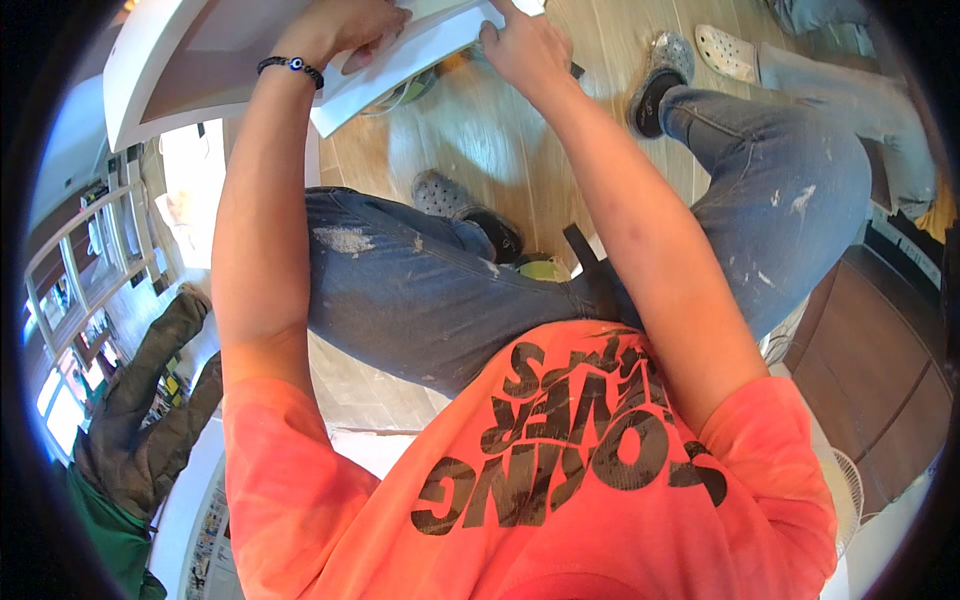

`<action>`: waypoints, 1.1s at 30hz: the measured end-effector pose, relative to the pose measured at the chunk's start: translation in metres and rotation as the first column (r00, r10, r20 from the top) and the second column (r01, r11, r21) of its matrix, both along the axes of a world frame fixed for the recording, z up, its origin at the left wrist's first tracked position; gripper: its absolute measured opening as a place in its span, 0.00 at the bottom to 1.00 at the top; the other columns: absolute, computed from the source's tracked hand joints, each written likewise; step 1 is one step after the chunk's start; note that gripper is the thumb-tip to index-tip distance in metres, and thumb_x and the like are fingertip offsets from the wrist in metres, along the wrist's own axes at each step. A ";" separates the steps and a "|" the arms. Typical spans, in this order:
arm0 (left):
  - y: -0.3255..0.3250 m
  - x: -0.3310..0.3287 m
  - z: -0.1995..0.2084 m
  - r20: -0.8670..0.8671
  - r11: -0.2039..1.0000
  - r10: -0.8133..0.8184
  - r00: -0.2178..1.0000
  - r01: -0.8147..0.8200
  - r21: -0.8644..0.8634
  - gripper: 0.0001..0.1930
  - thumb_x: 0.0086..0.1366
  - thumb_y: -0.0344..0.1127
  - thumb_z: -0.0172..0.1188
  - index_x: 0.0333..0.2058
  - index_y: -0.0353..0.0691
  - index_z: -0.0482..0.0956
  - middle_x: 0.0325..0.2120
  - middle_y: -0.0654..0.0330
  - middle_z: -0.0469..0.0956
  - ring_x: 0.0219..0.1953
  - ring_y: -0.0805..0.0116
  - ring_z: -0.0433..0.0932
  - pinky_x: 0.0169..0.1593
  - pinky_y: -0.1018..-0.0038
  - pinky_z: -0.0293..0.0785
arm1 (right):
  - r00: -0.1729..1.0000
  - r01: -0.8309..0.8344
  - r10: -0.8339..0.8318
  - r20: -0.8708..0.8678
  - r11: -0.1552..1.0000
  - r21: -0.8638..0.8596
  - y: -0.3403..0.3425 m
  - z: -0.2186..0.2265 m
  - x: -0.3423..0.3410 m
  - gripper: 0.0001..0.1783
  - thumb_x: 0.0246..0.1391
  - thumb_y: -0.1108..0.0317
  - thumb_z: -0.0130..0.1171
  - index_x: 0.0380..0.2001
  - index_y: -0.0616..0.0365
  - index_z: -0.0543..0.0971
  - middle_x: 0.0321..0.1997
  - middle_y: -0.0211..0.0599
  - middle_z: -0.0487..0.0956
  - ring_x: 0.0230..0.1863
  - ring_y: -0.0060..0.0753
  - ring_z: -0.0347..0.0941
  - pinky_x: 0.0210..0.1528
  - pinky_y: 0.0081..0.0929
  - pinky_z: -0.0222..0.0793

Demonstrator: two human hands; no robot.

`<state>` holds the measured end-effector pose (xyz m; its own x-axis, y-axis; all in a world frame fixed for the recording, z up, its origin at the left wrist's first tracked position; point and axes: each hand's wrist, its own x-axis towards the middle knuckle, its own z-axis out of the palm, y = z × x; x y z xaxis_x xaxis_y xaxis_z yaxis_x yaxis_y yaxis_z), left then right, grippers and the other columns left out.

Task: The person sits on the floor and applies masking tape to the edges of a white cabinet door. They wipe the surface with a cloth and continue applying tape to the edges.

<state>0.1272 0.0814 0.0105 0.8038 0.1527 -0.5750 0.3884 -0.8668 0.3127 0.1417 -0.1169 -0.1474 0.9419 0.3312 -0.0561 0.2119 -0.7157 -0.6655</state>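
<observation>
White panel (430, 50) sits right of white furniture shell (130, 85). Right hand (532, 48) grips panel's far end; left hand (350, 30) curled shell-side, hold unclear. Probably light, stiff, slick; best held by opposite edges.

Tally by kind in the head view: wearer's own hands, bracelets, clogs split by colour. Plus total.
Wearer's hands: 2 (left hand, right hand)
Bracelets: 1 (dark bracelet, left wrist)
Grey clogs: 2 (left clog, right clog, both the wearer's)
Cream clogs: 1 (another person's cream clog)
Total: 6
</observation>
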 end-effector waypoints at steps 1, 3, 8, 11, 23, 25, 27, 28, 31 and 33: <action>0.006 0.004 -0.010 -0.037 0.999 -0.042 0.998 0.043 0.022 0.20 0.63 0.40 0.62 0.44 0.25 0.83 0.27 0.47 0.85 0.21 0.58 0.84 0.34 0.64 0.81 | 0.999 0.001 -0.002 -0.035 1.000 -0.028 0.000 0.003 0.000 0.34 0.60 0.58 0.56 0.71 0.29 0.69 0.48 0.58 0.84 0.45 0.63 0.83 0.47 0.57 0.78; 0.018 0.014 -0.042 -0.112 0.990 -0.121 0.986 0.129 0.062 0.19 0.63 0.40 0.62 0.41 0.25 0.84 0.28 0.44 0.85 0.23 0.56 0.85 0.36 0.62 0.81 | 0.995 0.002 -0.010 -0.100 0.996 -0.085 0.000 0.011 0.002 0.35 0.60 0.57 0.56 0.72 0.28 0.68 0.44 0.59 0.85 0.42 0.63 0.83 0.44 0.56 0.78; 0.038 0.018 -0.070 -0.005 0.918 -0.373 0.928 0.370 0.140 0.16 0.57 0.40 0.58 0.29 0.30 0.86 0.28 0.39 0.84 0.30 0.44 0.85 0.40 0.57 0.80 | 0.998 -0.056 0.058 0.013 0.992 -0.114 0.000 0.010 -0.005 0.31 0.65 0.56 0.56 0.71 0.39 0.71 0.35 0.54 0.87 0.35 0.57 0.85 0.42 0.50 0.80; 0.041 0.027 -0.075 -0.025 0.868 -0.479 0.878 0.478 0.134 0.16 0.57 0.40 0.57 0.26 0.32 0.87 0.27 0.38 0.83 0.29 0.42 0.83 0.40 0.55 0.79 | 0.997 -0.073 0.075 0.001 0.981 -0.178 0.000 0.012 -0.005 0.32 0.67 0.54 0.51 0.74 0.33 0.65 0.32 0.55 0.86 0.35 0.60 0.84 0.45 0.52 0.79; 0.032 0.033 -0.060 -0.111 0.960 -0.254 0.961 0.264 0.090 0.27 0.68 0.51 0.58 0.22 0.29 0.83 0.18 0.45 0.79 0.23 0.49 0.80 0.38 0.56 0.78 | 0.993 -0.121 0.114 -0.042 0.967 -0.223 0.003 0.015 -0.006 0.36 0.66 0.53 0.52 0.77 0.30 0.61 0.30 0.55 0.85 0.35 0.62 0.84 0.44 0.53 0.79; 0.039 0.029 -0.068 0.000 0.896 -0.413 0.911 0.406 0.179 0.27 0.68 0.50 0.58 0.22 0.29 0.83 0.17 0.46 0.78 0.22 0.51 0.79 0.39 0.55 0.78 | 0.993 -0.119 0.115 -0.031 0.967 -0.224 0.005 0.017 -0.007 0.36 0.65 0.53 0.52 0.77 0.30 0.61 0.30 0.56 0.85 0.34 0.61 0.84 0.43 0.53 0.79; 0.035 0.033 -0.059 -0.089 0.932 -0.335 0.938 0.344 0.115 0.26 0.67 0.51 0.59 0.23 0.28 0.83 0.18 0.45 0.79 0.23 0.48 0.80 0.41 0.55 0.77 | 0.994 -0.109 0.100 -0.049 0.964 -0.241 0.004 0.018 -0.005 0.37 0.65 0.53 0.53 0.77 0.30 0.61 0.29 0.56 0.85 0.33 0.61 0.84 0.43 0.53 0.79; 0.032 0.034 -0.051 -0.137 0.947 -0.295 0.946 0.308 0.087 0.26 0.67 0.51 0.59 0.24 0.28 0.83 0.19 0.44 0.79 0.24 0.47 0.80 0.41 0.54 0.77 | 0.994 -0.107 0.099 -0.045 0.965 -0.238 0.003 0.017 -0.004 0.37 0.65 0.54 0.53 0.77 0.30 0.60 0.29 0.56 0.85 0.33 0.61 0.84 0.43 0.53 0.79; 0.034 0.035 -0.047 -0.161 0.930 -0.344 0.925 0.359 0.076 0.26 0.66 0.51 0.59 0.26 0.28 0.84 0.22 0.41 0.81 0.29 0.43 0.81 0.43 0.52 0.76 | 0.994 -0.110 0.103 -0.040 0.967 -0.229 0.004 0.015 -0.004 0.38 0.65 0.54 0.53 0.77 0.30 0.59 0.28 0.56 0.85 0.32 0.61 0.84 0.42 0.53 0.79; 0.038 0.035 -0.057 -0.120 0.889 -0.422 0.898 0.436 0.137 0.25 0.66 0.51 0.60 0.28 0.29 0.85 0.26 0.39 0.82 0.32 0.42 0.82 0.45 0.52 0.76 | 0.993 -0.118 0.111 -0.046 0.967 -0.224 0.004 0.014 -0.005 0.38 0.65 0.53 0.52 0.78 0.30 0.59 0.28 0.56 0.85 0.32 0.61 0.84 0.43 0.53 0.79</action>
